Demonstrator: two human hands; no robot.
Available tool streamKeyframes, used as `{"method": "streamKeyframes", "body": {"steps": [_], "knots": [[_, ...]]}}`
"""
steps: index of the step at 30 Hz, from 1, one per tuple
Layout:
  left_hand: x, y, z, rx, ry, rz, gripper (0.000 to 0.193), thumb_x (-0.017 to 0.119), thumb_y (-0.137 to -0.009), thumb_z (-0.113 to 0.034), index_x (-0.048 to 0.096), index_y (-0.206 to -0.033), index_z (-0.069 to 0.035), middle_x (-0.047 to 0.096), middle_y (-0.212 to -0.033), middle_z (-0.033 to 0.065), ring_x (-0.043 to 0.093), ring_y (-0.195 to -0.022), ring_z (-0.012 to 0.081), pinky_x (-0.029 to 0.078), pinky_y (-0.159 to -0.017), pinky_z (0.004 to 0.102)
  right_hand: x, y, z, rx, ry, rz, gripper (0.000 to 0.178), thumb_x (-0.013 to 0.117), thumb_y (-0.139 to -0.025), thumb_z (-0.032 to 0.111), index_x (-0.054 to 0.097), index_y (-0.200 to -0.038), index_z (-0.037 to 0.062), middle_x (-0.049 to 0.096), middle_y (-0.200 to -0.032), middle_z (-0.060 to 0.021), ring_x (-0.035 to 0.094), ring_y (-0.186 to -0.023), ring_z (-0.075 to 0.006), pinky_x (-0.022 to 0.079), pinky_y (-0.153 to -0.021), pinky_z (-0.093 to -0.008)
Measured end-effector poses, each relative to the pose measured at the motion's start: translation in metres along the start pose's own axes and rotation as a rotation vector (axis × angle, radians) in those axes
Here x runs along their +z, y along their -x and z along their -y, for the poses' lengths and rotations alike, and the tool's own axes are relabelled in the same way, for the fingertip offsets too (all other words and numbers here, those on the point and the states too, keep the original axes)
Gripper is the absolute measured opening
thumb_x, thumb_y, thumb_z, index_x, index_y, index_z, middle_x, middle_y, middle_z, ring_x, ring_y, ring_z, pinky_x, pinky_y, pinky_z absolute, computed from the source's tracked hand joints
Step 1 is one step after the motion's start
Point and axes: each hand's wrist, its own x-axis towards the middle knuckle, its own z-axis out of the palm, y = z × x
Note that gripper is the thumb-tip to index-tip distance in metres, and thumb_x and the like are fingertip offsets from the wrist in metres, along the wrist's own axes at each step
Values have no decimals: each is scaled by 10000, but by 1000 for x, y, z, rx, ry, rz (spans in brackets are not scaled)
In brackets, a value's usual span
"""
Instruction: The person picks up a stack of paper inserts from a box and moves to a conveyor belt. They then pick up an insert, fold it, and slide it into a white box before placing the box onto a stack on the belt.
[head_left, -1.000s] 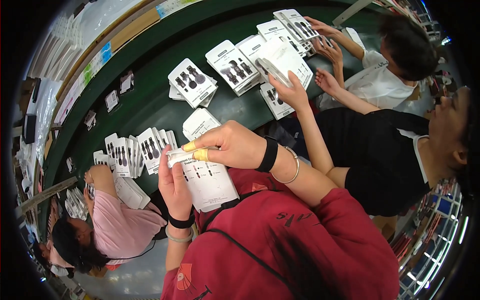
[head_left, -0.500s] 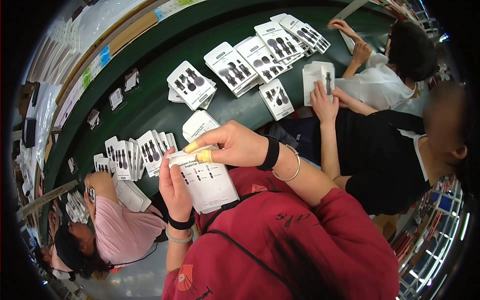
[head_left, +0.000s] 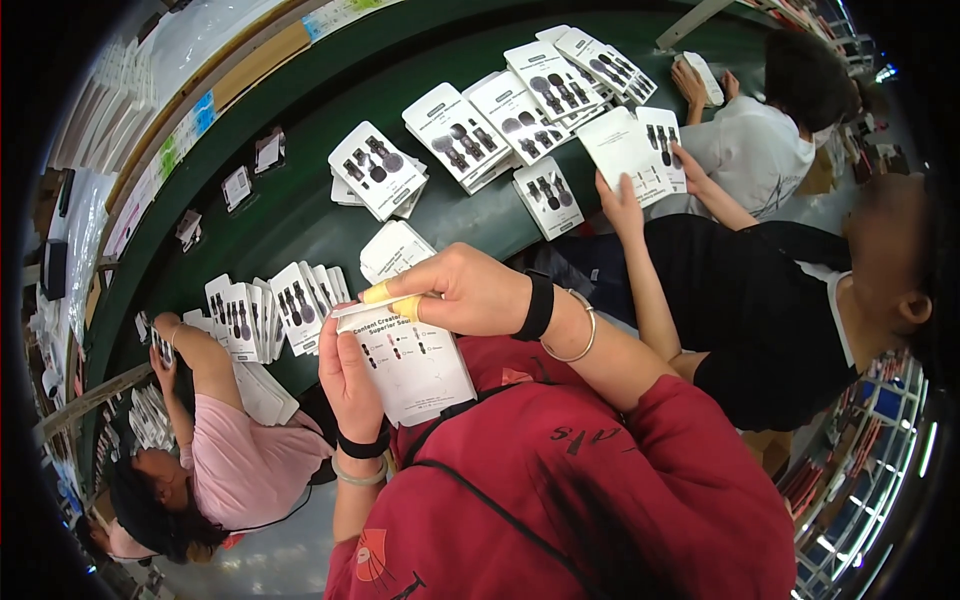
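A flat white cardboard box [head_left: 428, 380], printed with rows of small dark devices, is held upright in front of my red shirt. My left hand [head_left: 350, 370] grips its left edge, thumb on the printed face. At the top edge my right hand [head_left: 460, 288], yellow tape around thumb and finger, pinches the narrow white flap. Just beyond my hands lies a small stack of white boxes [head_left: 395, 247], partly hidden by my right hand. I cannot see inside the held box.
The green work surface [head_left: 290, 220] carries box stacks [head_left: 378, 172], [head_left: 457, 138] ahead and standing boxes [head_left: 237, 318] at left. Small cards [head_left: 237, 188] lie farther off. A co-worker in black [head_left: 760, 300] holds boxes at right; another in pink [head_left: 255, 455] sits at left.
My hands stay nearly in place, still pinching the box's top flap. At right, the co-worker in black has spread the boxes apart. The co-worker in pink has raised an arm slightly.
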Motion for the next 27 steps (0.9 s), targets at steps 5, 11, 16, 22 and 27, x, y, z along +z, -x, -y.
{"method": "streamKeyframes", "body": {"steps": [5, 11, 16, 22, 27], "knots": [[-5, 4, 5, -30, 55, -88, 374, 399, -1078, -201, 476, -1355, 39, 605, -1199, 79, 573, -1042, 116, 469, -920, 266, 10, -2, -10, 55, -243, -46, 311, 589, -943, 67, 658, -1240, 5, 725, -1111, -118, 660, -1013, -126, 516, -890, -271], [-3, -1, 10, -32, -32, -77, 383, 414, -1077, -209, 467, -1364, 38, 616, -1171, 69, 578, -1014, 103, 480, -897, 261, 8, 2, -11, 66, -267, -33, 324, 587, -980, 122, 626, -1276, -6, 711, -1127, -91, 638, -1016, -109, 507, -889, -263], [1, -3, 7, -44, -11, -63, 380, 415, -1077, -209, 469, -1360, 39, 622, -1152, 61, 580, -988, 91, 484, -871, 250, 0, 11, -14, 66, -317, -81, 348, 576, -1007, 169, 597, -1309, -3, 697, -1093, -66, 627, -967, -93, 511, -857, -251], [2, -6, 9, -42, -7, -56, 372, 414, -1076, -203, 472, -1355, 37, 625, -1128, 54, 578, -967, 77, 484, -842, 237, -16, 27, -26, 174, -384, -90, 366, 567, -1020, 201, 583, -1326, 1, 683, -1062, -55, 612, -941, -84, 517, -841, -250], [5, -10, 9, -54, -21, -31, 365, 416, -1076, -203, 475, -1348, 33, 625, -1121, 54, 576, -966, 76, 483, -843, 239, -5, 29, -22, 177, -519, -86, 362, 581, -1011, 181, 585, -1311, -20, 688, -1091, -57, 621, -976, -89, 519, -866, -259]]}}
